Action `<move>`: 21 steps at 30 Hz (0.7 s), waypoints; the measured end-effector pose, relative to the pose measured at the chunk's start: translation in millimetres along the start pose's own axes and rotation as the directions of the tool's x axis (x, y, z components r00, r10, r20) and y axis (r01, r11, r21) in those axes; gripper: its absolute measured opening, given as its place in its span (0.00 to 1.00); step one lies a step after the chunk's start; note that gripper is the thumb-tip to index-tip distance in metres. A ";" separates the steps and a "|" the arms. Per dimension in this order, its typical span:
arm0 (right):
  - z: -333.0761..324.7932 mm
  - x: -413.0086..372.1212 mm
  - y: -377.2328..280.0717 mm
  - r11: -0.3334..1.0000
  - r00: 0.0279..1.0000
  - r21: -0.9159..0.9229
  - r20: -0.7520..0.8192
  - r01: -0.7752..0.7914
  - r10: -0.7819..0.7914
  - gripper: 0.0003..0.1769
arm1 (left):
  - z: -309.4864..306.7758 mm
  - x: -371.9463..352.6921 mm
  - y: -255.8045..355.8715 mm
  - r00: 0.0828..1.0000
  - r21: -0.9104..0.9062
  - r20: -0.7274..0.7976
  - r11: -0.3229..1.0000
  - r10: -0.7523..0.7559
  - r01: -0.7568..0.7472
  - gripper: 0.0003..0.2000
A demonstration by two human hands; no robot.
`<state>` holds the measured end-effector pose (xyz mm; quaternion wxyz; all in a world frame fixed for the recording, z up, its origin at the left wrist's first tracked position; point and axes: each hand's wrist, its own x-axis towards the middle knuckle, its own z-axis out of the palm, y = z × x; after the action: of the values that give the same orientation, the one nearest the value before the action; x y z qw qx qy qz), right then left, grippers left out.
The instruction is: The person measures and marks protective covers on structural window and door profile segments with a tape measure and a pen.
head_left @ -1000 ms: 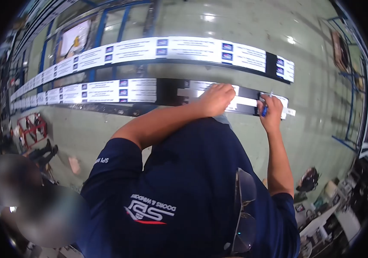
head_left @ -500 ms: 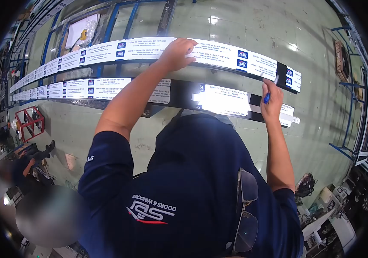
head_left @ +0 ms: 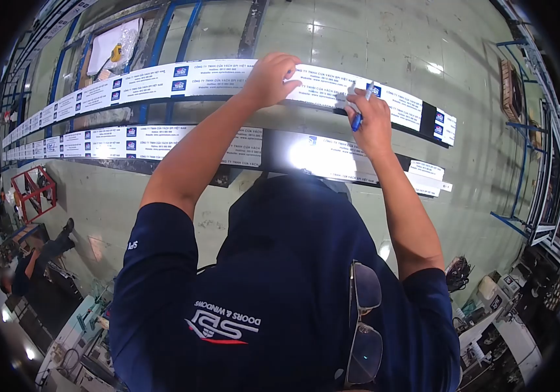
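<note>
Two long metal profiles lie side by side across my front, covered in white printed film. On the far profile, my left hand is closed, its fingers curled over the strip. My right hand is closed around a pen with a blue end low and a pale end up, held right over the far profile's near edge. Nearer my body runs the second profile, with bare dark stretches between its pieces of film. A narrow light strip sticks out at its right end.
Blue frame bars support the profiles. A yellow tape measure lies beside white paper and clear plastic at upper left. A red metal frame stands on the floor to the left, with another person beyond. Racks line the right.
My right hand has moved left with the pen, from the near profile's right end to the far profile. My left hand stays on the far profile.
</note>
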<state>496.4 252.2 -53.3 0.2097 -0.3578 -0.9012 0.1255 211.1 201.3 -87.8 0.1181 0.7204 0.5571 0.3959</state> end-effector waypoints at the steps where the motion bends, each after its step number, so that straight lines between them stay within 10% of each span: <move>1: 5.9 8.0 0.8 1.000 1.000 -0.002 0.004 -0.010 0.010 0.13 | 4.5 2.2 -5.9 0.999 0.035 -0.037 0.999 -0.009 0.010 0.14; 7: 20.6 38.2 4.7 0.997 0.999 -0.074 0.044 -0.012 0.015 0.15 | 11.0 13.3 -9.5 0.928 0.028 0.187 0.946 -0.321 0.322 0.19; 9: 18.5 39.0 -5.3 0.996 0.997 -0.069 0.060 0.062 -0.058 0.15 | 0.5 11.2 3.8 0.999 0.074 0.030 0.997 0.030 -0.032 0.15; 12: 30.9 35.3 -9.3 0.995 0.988 0.035 0.114 0.098 -0.102 0.13 | 4.3 -10.8 10.2 0.965 -0.025 0.261 0.999 -0.033 0.041 0.11; 21: 40.0 35.6 -9.6 0.995 0.989 0.031 0.110 0.091 -0.094 0.12 | 1.9 -4.0 12.9 0.935 -0.051 0.331 0.987 -0.129 0.154 0.12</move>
<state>448.6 267.2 -74.6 0.1692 -0.3052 -0.9255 0.1470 221.4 193.7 -82.9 0.2641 0.7288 0.5650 0.2826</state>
